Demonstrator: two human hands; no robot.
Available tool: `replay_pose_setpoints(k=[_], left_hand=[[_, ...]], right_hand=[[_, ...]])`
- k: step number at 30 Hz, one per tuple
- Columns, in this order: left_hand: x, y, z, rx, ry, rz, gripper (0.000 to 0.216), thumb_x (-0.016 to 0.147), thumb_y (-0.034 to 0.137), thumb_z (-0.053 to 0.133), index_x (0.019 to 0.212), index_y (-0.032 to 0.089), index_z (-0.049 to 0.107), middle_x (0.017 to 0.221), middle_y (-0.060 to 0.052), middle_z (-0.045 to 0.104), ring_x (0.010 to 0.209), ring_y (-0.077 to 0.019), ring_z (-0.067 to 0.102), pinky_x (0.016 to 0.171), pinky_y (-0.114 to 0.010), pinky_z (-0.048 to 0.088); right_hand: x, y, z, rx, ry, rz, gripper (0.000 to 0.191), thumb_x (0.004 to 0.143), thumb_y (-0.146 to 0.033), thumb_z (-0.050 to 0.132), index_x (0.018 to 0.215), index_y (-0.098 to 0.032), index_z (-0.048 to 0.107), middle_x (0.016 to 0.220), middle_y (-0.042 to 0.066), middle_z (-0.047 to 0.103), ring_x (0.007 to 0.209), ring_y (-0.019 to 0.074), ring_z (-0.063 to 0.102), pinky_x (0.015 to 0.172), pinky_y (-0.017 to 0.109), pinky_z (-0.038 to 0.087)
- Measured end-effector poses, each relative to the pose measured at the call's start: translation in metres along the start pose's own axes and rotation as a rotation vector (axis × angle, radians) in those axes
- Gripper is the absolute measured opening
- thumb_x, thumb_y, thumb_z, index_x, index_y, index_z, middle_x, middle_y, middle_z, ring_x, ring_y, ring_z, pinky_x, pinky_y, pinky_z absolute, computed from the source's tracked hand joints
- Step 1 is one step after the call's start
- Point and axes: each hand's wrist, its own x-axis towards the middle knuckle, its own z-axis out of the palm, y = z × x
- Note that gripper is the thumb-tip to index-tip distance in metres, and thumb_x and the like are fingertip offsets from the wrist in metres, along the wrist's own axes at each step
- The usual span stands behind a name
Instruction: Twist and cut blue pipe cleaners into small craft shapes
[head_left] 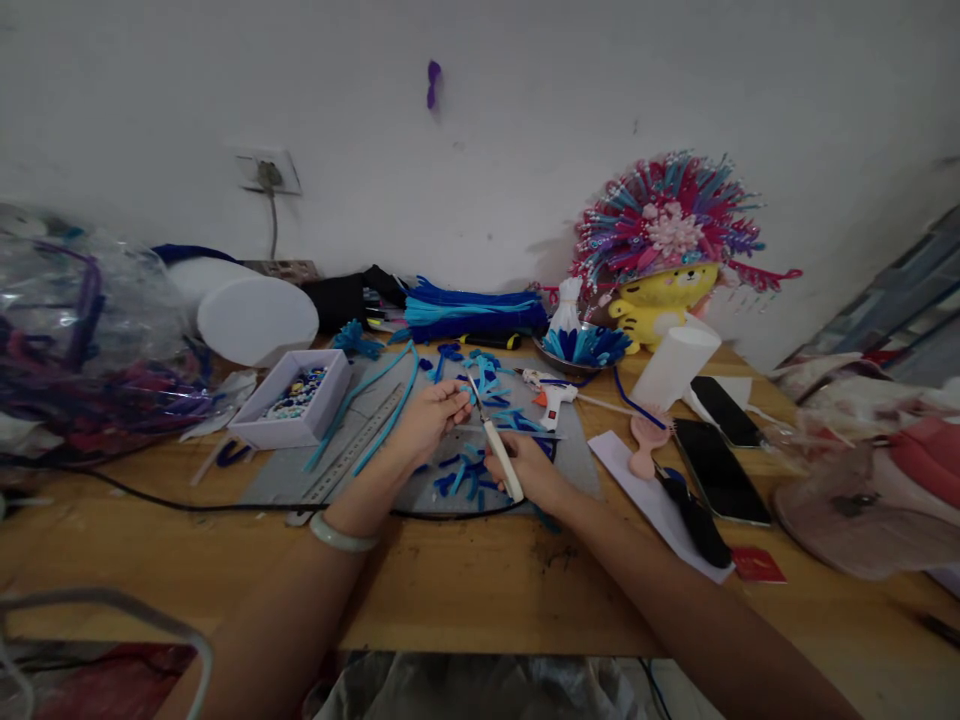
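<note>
My left hand (431, 415) is closed in a pinch over the grey mat (300, 475), holding a small blue pipe-cleaner piece I can barely make out. My right hand (525, 468) grips white-handled scissors (499, 450) whose blades point up toward the left hand's fingertips. Several cut blue pipe-cleaner bits (465, 475) lie on the mat between and beyond the hands. Two long light-blue pipe cleaners (375, 405) run along a metal ruler (352, 455) to the left. A pale bangle (341, 535) circles my left wrist.
A white box of beads (292, 400), a glue gun (551, 395), a pink comb (645, 445), two phones (720, 455), a white cup (675, 365), a bundle of blue pipe cleaners (472, 315), a yellow toy with a feathered headdress (667, 260), plastic bags (82, 340) at left, a black cable (187, 503).
</note>
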Motion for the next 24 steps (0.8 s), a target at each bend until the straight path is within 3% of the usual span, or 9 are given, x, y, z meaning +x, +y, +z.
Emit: replay_pose_setpoints(k=[4,9,17,24], left_hand=[[-0.002,0.001,0.003,-0.014,-0.039,-0.022,0.014,0.063,0.024,0.063,0.062,0.014,0.052,0.05,0.005,0.047,0.042,-0.0042,0.036,0.046,-0.018,0.028],[-0.004,0.002,0.006,-0.028,-0.037,-0.026,0.014,0.061,0.022,0.063,0.063,0.013,0.052,0.05,0.005,0.048,0.042,-0.0037,0.036,0.047,-0.017,0.03],[-0.003,0.002,0.006,-0.045,0.036,-0.042,0.014,0.063,0.021,0.062,0.059,0.015,0.05,0.046,0.006,0.044,0.041,-0.0046,0.038,0.047,-0.017,0.032],[-0.004,0.003,0.006,-0.066,0.008,-0.036,0.014,0.064,0.021,0.062,0.059,0.015,0.05,0.044,0.006,0.042,0.04,-0.0036,0.035,0.046,-0.016,0.032]], right_hand=[[-0.007,-0.014,-0.002,0.086,-0.114,0.018,0.028,0.062,-0.036,0.064,0.068,-0.018,0.042,0.051,-0.007,0.042,0.042,0.006,0.04,0.041,0.019,0.034],[-0.009,-0.018,-0.002,0.014,-0.084,0.042,0.035,0.058,-0.038,0.069,0.069,-0.019,0.042,0.05,-0.007,0.042,0.042,0.006,0.037,0.038,0.019,0.029],[0.003,0.002,0.0,-0.184,-0.006,-0.025,0.011,0.065,-0.021,0.053,0.071,-0.018,0.044,0.049,-0.008,0.043,0.041,0.0064,0.04,0.041,0.019,0.027],[0.002,0.001,0.001,-0.282,0.02,-0.045,0.007,0.064,-0.016,0.049,0.069,-0.018,0.044,0.048,-0.007,0.042,0.042,0.0068,0.04,0.042,0.019,0.025]])
